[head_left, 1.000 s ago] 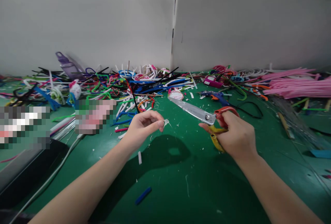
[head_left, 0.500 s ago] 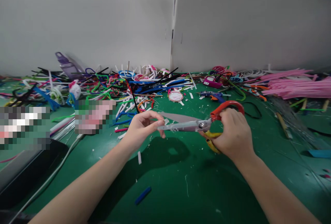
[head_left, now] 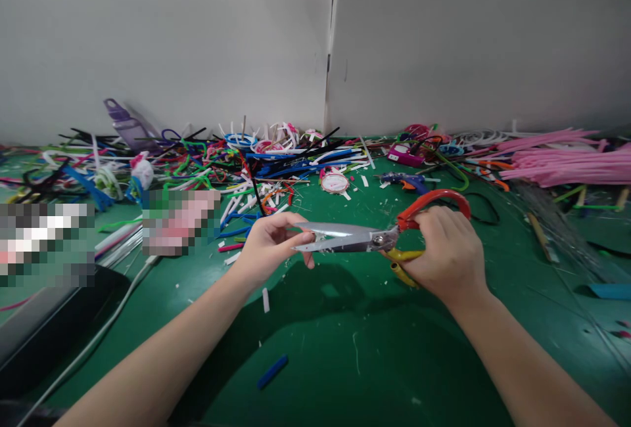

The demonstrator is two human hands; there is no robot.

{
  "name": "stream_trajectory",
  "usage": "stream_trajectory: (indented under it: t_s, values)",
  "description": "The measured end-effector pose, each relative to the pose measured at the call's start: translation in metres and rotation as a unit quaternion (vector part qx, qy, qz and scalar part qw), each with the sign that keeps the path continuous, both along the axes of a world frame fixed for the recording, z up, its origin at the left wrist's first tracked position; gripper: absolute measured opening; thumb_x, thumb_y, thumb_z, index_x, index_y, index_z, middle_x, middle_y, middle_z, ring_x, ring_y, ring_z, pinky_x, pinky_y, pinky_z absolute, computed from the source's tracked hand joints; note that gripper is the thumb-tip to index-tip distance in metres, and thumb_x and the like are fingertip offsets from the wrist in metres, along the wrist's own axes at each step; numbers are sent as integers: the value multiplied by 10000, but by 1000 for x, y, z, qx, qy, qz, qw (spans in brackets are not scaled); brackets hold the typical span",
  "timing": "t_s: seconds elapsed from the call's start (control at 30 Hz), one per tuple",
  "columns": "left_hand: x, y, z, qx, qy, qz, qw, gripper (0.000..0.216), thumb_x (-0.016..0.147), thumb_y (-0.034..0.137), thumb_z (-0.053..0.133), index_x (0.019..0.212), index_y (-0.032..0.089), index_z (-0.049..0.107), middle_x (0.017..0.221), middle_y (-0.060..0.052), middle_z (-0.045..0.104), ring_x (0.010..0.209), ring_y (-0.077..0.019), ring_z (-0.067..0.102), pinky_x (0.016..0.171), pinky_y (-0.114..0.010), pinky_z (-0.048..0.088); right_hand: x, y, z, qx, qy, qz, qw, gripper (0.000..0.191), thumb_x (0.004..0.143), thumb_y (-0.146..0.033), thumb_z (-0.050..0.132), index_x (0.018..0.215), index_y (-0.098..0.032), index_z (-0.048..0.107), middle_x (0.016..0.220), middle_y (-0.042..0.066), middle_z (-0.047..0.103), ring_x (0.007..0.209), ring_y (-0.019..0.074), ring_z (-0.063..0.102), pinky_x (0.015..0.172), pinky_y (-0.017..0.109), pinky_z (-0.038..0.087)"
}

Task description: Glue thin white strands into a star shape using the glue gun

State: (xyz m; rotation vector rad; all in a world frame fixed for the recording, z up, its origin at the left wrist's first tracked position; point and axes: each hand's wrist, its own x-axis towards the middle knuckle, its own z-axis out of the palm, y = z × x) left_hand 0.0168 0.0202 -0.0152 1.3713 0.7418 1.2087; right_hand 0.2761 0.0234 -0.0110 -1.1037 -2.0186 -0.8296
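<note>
My right hand (head_left: pixel 446 249) is wrapped round a pair of scissors (head_left: pixel 374 240) with one red and one yellow handle. Their blades point left and stand slightly apart. At the blade tips is my left hand (head_left: pixel 276 243), its thumb and fingers pinched together. What it pinches is mostly hidden behind the blades and too small to name. Both hands are held above the green table (head_left: pixel 315 341). Below them lie a short blue piece (head_left: pixel 273 372) and a small white strip (head_left: pixel 266 300).
Coloured tubes and strips (head_left: pixel 300 163) are heaped along the white partition (head_left: pixel 167 46). A glue gun (head_left: pixel 407 181) lies beyond the scissors. Pink strips (head_left: pixel 572 161) are piled at right, a purple bottle (head_left: pixel 129 126) stands back left, and a white cable (head_left: pixel 111 322) runs at left.
The scissor blades have turned and shifted slightly, and the gap between them has narrowed a little. My left hand keeps its pinch in nearly the same place.
</note>
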Motion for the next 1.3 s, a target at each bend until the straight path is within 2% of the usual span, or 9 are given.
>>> stream_trajectory:
  t_s: [0.2, 0.43, 0.7, 0.93, 1.3]
  values:
    - [0, -1, 2, -9, -1, -5, 1000, 160, 719, 262, 686, 766, 142, 592, 647, 6, 613, 454, -120, 609, 434, -226, 486, 1, 0, 0, -7, 1, 1, 1000, 214, 767, -388, 506, 767, -174, 501, 637, 47, 492, 636, 185, 452, 574, 314, 323]
    - [0, -1, 3, -10, 19, 19, 1000, 173, 710, 281, 690, 778, 146, 607, 649, 5, 613, 450, -107, 596, 467, -239, 496, 1, -1, 0, -14, -10, -15, 1000, 189, 768, -369, 499, 760, -180, 511, 646, 53, 522, 627, 180, 461, 576, 310, 345]
    - [-1, 0, 4, -3, -6, -5, 1000, 115, 732, 229, 672, 767, 140, 609, 665, 4, 608, 447, -96, 595, 440, -207, 463, 2, -2, 1, -17, -15, 7, 1000, 102, 730, -264, 524, 750, -165, 542, 645, 63, 553, 632, 184, 490, 553, 302, 361]
    - [-2, 0, 6, -15, 34, 7, 999, 168, 723, 284, 673, 741, 134, 600, 650, -11, 618, 434, -92, 576, 438, -213, 458, 3, -2, 3, -9, -15, 5, 1000, 105, 742, -272, 512, 728, -172, 538, 627, 50, 554, 609, 171, 489, 559, 296, 368]
    - [-2, 1, 5, -34, 40, 9, 999, 193, 712, 316, 672, 759, 148, 587, 659, -4, 611, 393, -77, 551, 381, -196, 416, 4, -3, 6, -5, -11, -3, 1000, 127, 754, -276, 495, 711, -177, 563, 593, 40, 544, 576, 165, 492, 538, 298, 356]
